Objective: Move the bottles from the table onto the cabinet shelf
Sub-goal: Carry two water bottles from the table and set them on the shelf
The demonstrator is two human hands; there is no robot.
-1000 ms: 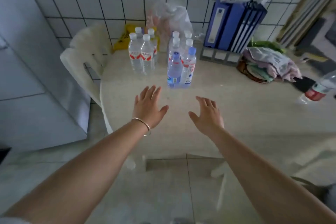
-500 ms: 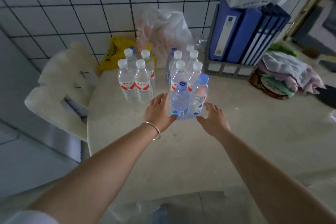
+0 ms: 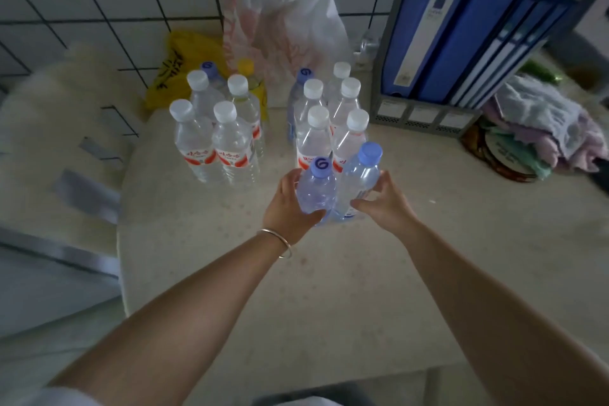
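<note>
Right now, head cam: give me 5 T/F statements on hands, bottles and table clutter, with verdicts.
1. The left hand grips a blue-capped bottle. True.
2. The right hand rests flat on the table, away from any bottle. False: its fingers curl round the second blue-capped bottle, beside the first.
3. The blue binders stand in a grey rack at the table's back right. True.
4. All bottles on the table have white caps. False: several caps are blue, and one at the back, the yellow-capped bottle, is yellow.
5. The left wrist wears a bangle. True.
</note>
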